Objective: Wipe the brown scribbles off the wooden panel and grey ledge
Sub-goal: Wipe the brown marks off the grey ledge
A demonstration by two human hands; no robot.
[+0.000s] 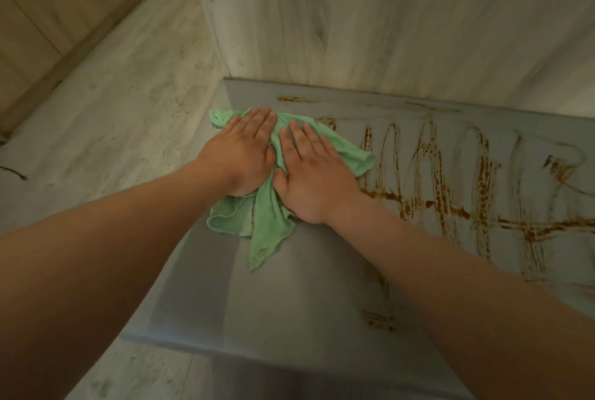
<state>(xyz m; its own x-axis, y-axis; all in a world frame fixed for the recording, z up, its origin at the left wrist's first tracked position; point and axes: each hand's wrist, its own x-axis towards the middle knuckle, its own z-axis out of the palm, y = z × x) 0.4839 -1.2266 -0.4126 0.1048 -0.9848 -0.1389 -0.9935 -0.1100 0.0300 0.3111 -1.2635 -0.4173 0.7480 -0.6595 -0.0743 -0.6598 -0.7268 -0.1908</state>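
Both forearms reach in from the bottom corners onto the grey ledge (pixel 289 303). L hand (pixel 240 155) and R hand (pixel 309 174) lie flat side by side on a green cloth (pixel 267 232), thumbs nearly touching. Fingers are straight and close together, pressing down and gripping nothing, tips pointing twd the upright wooden panel (pixel 386 19) behind the ledge. Cloth sits under both palms at the ledge's far L end. It bunches out past the L fingertips, fans out R of the R hand, and one tail trails back twd the camera btwn the wrists. Brown scribbles (pixel 450 180) cover the ledge R of the R hand. The nearest strokes start just beside the cloth's R edge, w/ a small smear (pixel 378 319) near the front edge. Pale wood-look floor (pixel 112 116) lies to the L.
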